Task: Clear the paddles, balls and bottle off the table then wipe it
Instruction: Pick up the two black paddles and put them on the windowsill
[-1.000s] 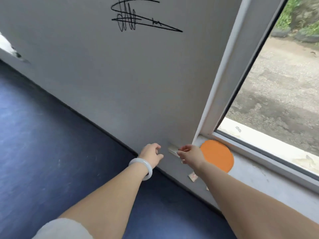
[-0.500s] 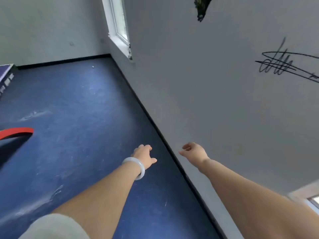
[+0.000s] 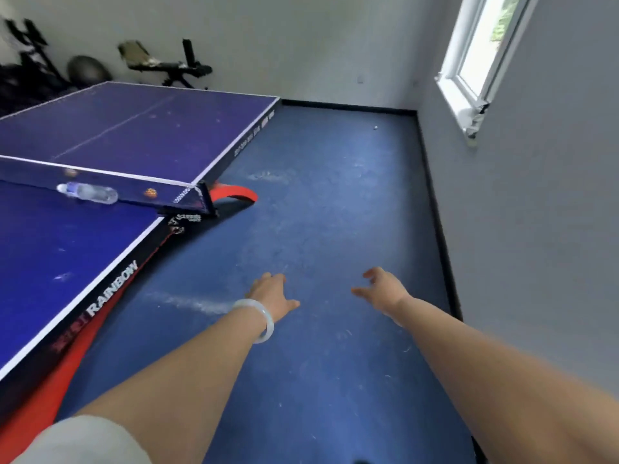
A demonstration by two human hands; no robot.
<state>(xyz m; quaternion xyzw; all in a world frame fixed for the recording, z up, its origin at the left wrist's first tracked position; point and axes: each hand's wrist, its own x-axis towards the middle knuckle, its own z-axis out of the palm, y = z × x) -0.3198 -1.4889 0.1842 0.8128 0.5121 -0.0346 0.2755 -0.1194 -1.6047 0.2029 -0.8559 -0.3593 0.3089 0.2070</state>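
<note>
Clear plastic bottle lies on its side on the surface, against the net near the right edge; white cap, contents too blurred to tell. One orange ball sits beside it; a second orange ball shows faintly through the net. Your left grip and right grip hover over the floor, fingers loosely spread, holding nothing.

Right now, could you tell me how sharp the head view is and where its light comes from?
Head view: motion blur softens the bottle and an orange ball by the net; daylight comes from the bright window at right; the left hand and right hand look sharper.
</note>
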